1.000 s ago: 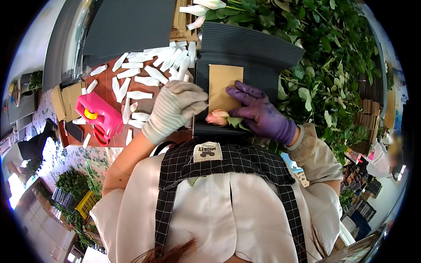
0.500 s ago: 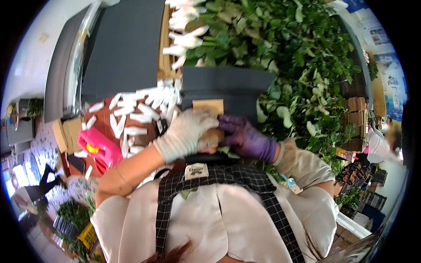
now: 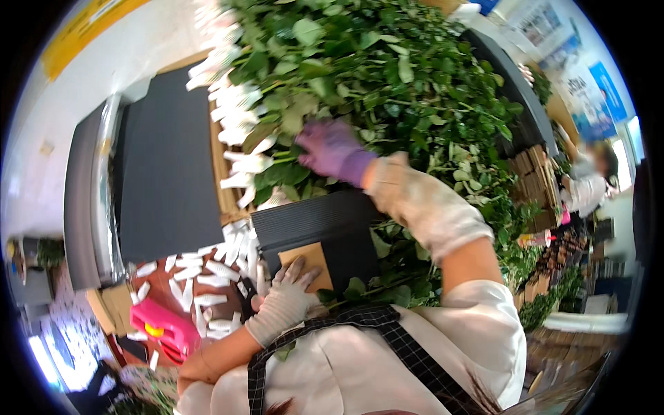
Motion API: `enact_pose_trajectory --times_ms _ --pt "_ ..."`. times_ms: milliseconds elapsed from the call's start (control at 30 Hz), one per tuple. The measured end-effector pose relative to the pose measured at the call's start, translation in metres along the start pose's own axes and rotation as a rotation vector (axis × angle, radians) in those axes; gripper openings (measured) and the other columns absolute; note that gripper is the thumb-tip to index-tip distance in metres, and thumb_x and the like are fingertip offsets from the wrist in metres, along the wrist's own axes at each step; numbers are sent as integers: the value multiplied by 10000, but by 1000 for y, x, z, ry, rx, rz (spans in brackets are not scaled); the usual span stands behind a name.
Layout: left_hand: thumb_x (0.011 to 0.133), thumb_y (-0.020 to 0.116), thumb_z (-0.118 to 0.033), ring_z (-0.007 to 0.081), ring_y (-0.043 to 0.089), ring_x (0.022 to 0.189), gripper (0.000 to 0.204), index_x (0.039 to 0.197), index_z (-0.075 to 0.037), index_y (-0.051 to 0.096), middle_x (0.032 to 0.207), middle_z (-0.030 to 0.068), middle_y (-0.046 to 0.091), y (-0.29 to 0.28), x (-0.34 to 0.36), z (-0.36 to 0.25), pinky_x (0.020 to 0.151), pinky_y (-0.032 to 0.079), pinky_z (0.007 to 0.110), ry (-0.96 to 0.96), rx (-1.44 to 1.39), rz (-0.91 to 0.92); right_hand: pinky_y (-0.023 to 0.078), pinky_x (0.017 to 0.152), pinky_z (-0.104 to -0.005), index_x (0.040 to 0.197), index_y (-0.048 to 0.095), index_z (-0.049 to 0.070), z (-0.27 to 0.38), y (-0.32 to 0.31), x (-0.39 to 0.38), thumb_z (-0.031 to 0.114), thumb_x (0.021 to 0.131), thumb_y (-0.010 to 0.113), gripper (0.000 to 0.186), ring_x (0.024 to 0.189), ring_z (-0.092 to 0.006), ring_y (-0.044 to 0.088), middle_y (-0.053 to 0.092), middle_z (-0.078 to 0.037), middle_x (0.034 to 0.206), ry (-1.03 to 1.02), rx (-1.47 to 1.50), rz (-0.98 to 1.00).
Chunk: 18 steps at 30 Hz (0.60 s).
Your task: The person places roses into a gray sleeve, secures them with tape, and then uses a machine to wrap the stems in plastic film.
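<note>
My left hand point(image 3: 287, 294), in a pale knit glove, rests with fingers apart on a tan card point(image 3: 311, 259) on black corrugated board point(image 3: 339, 218); a small pink shape, perhaps a rosebud point(image 3: 259, 302), shows beside it, partly hidden. My right hand point(image 3: 325, 149), in a purple glove, reaches forward into the leafy stems point(image 3: 373, 83) near white mesh sleeves point(image 3: 245, 162); it is blurred, and what its fingers touch is unclear.
Loose white sleeves point(image 3: 207, 280) and a pink plastic tool point(image 3: 166, 328) lie at lower left. A dark sheet point(image 3: 162, 166) is at upper left, stacked cardboard point(image 3: 529, 180) at right. A person point(image 3: 588, 176) works at the far right.
My hands were together at the rose on the card. The right has moved forward into the stems; the left stays on the card. The view has shifted.
</note>
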<state>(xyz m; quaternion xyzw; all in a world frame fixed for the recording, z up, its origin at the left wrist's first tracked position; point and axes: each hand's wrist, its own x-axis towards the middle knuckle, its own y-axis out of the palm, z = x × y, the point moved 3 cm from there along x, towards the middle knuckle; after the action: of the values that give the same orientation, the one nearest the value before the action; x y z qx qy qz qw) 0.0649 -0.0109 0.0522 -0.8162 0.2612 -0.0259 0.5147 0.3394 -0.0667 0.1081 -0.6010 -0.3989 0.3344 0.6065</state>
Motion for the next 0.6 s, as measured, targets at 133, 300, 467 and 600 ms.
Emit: enact_pose_trajectory --times_ms 133,300,467,600 --pt "777 627 -543 394 245 1398 274 924 -327 709 1458 42 392 3 1 5 1078 276 573 28 64 29 462 883 -402 965 653 101 -1 21 -10 225 853 623 170 1001 -279 583 600 -101 1025 -62 22 46" --pt "795 615 -544 416 217 1410 295 924 -297 710 1451 93 415 12 -1 5 1077 253 596 59 26 -44 521 839 -343 1118 579 42 -42 -124 -77 -8 824 586 298 948 -229 617 628 -119 1059 90 580 -501" --pt "783 639 -513 445 235 1399 332 1056 -337 707 1433 154 432 -2 -7 1 1104 226 579 54 -21 -67 504 941 -306 1308 519 66 -93 -235 -113 52 779 735 572 1087 -234 592 534 -127 1244 319 494 -749" --pt "795 634 -510 444 215 1409 355 1110 -357 692 1481 154 373 -13 2 -6 1126 209 554 67 57 41 484 983 -345 1407 430 104 -125 -264 -119 276 766 791 755 1125 -281 577 496 -169 1365 306 445 -501"
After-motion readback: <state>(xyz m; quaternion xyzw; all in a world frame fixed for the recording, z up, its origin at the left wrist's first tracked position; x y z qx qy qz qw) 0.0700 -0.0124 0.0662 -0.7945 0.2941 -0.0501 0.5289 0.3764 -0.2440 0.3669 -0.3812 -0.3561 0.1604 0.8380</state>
